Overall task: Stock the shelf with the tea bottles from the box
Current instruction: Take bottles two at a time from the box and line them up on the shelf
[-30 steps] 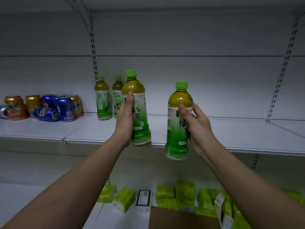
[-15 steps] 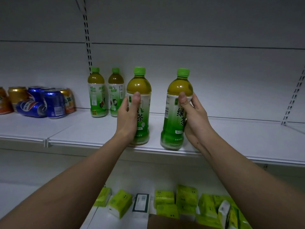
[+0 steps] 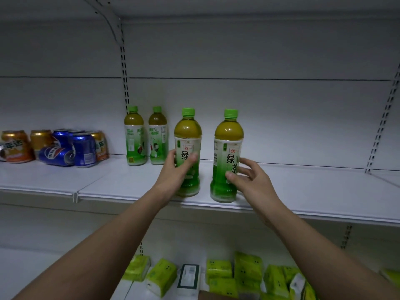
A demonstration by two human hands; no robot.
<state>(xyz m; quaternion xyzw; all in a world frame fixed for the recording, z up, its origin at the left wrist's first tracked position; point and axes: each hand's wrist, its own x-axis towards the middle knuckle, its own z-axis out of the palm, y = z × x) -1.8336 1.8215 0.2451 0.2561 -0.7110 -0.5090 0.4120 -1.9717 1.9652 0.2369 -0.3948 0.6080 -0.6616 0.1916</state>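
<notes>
Two green-capped tea bottles stand upright near the front edge of the white shelf (image 3: 313,191). My left hand (image 3: 174,173) wraps the lower half of the left bottle (image 3: 187,132), thumb across its label. The right bottle (image 3: 229,133) stands a hand's width to the right. My right hand (image 3: 252,180) is beside it with fingers spread, only the thumb tip touching the label. Two smaller tea bottles (image 3: 134,137) (image 3: 158,137) stand at the back of the shelf to the left. A brown sliver of the box (image 3: 216,297) shows at the bottom edge.
Several orange and blue drink cans (image 3: 82,150) crowd the shelf's left section, one lying on its side. The shelf is bare to the right of the bottles. Green tissue packs (image 3: 223,276) lie on the lower shelf. A slotted upright (image 3: 124,68) runs behind the small bottles.
Both bottles went from held in the air to standing on the shelf. My hands slid down them, and my right hand's fingers have spread off its bottle.
</notes>
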